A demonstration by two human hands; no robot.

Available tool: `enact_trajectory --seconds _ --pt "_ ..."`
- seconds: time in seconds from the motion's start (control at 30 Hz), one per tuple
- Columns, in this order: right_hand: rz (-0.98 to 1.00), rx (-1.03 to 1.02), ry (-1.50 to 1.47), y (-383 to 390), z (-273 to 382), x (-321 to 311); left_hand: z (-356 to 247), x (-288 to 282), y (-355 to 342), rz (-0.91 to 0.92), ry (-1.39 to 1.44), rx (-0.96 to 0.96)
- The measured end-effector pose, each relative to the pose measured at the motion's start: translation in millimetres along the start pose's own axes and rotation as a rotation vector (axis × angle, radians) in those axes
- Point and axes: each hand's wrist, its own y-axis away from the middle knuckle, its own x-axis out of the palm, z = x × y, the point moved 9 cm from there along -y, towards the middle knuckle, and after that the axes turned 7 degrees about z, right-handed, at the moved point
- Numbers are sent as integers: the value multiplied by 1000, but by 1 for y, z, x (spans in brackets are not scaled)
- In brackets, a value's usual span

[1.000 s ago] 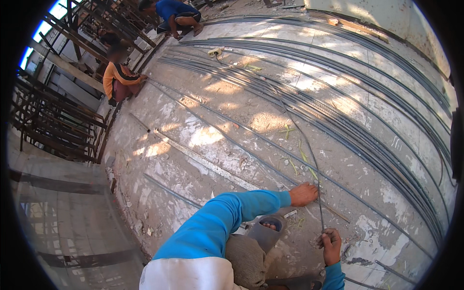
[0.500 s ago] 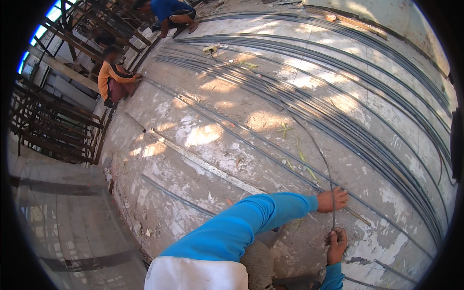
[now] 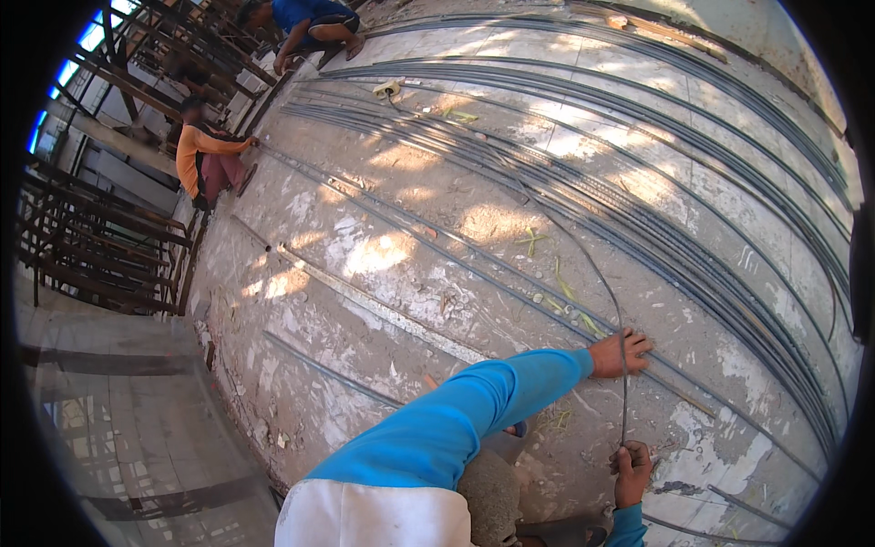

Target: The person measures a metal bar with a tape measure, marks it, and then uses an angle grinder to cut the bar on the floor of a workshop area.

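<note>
My left hand (image 3: pixel 621 354) rests on a pair of long steel reinforcing bars (image 3: pixel 729 408) lying on the floor, its fingers somewhat apart over them. A thin dark cord (image 3: pixel 625 401) passes across the back of that hand. Lower down, my right hand (image 3: pixel 631 474) pinches this cord between thumb and fingers. From there the cord runs up over a bundle of bars (image 3: pixel 583 205) toward a pale extension socket (image 3: pixel 386 89). A person in an orange top (image 3: pixel 210 146) crouches at the far left, hands by the far end of the pair of bars.
Another person in blue (image 3: pixel 314 20) squats at the back. More bars (image 3: pixel 729 118) lie along the right. A pale strip (image 3: pixel 383 312) and a short bar (image 3: pixel 328 366) lie nearer on the left. Dark metal frames (image 3: pixel 100 246) are stacked along the left edge.
My left hand has shifted slightly left and up, with its fingers more spread. My right hand has moved a little down, still pinching the cord. The person at the back has leaned forward.
</note>
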Motion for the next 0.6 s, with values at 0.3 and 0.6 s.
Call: enact_trajectory --seconds 0.3,0.6 --pt "-44 12 139 -5 -18 -4 7 15 -22 11 -14 -81" --pt "-164 -35 172 21 -26 -23 -13 25 -62 36 -121 -63"
